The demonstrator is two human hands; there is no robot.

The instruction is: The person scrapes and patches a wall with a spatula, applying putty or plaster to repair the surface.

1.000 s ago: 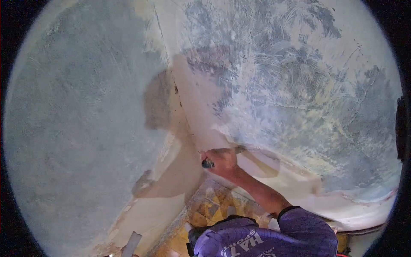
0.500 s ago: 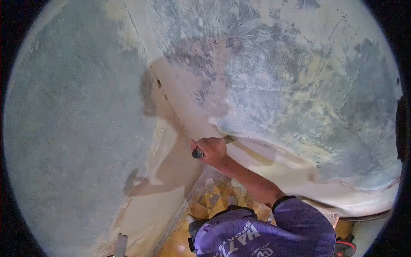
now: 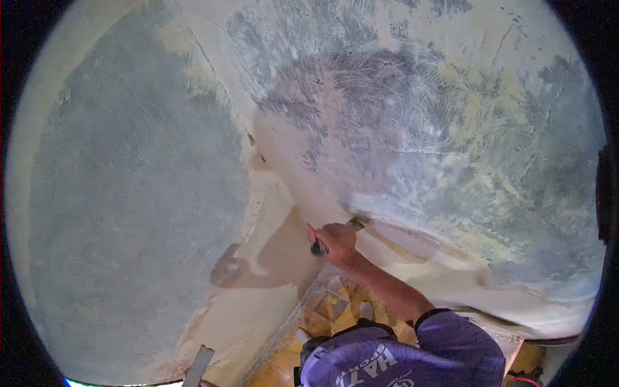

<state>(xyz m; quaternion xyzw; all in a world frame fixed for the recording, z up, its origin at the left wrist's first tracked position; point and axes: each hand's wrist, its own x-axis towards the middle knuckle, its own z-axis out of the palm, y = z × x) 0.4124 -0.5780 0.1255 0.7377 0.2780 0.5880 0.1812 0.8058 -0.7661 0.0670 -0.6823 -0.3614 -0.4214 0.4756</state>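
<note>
My right hand [image 3: 338,242] is wrapped round the dark handle [image 3: 317,247] of a scraper, low in the corner where two wall faces meet. The scraper's short blade [image 3: 356,224] sticks out on the other side of the fist, right at the upper edge of a pale strip on the right-hand wall [image 3: 419,148]. At the bottom left edge, a flat grey blade-like tool [image 3: 198,366] stands up at a tilt. Fingers of my left hand [image 3: 207,384] show at its lower end; the rest of that hand is cut off by the frame.
The left wall [image 3: 142,193] is grey with pale, bare-looking patches along the corner. A crack with small dark holes [image 3: 251,139] runs down the corner. Below lies a patterned yellow-brown floor [image 3: 335,303] with my feet on it. A dark object with a red rim [image 3: 525,380] is at bottom right.
The view has shifted, so the walls and my right hand appear further right and lower. The grey tool at bottom left has risen slightly into view and tilts more.
</note>
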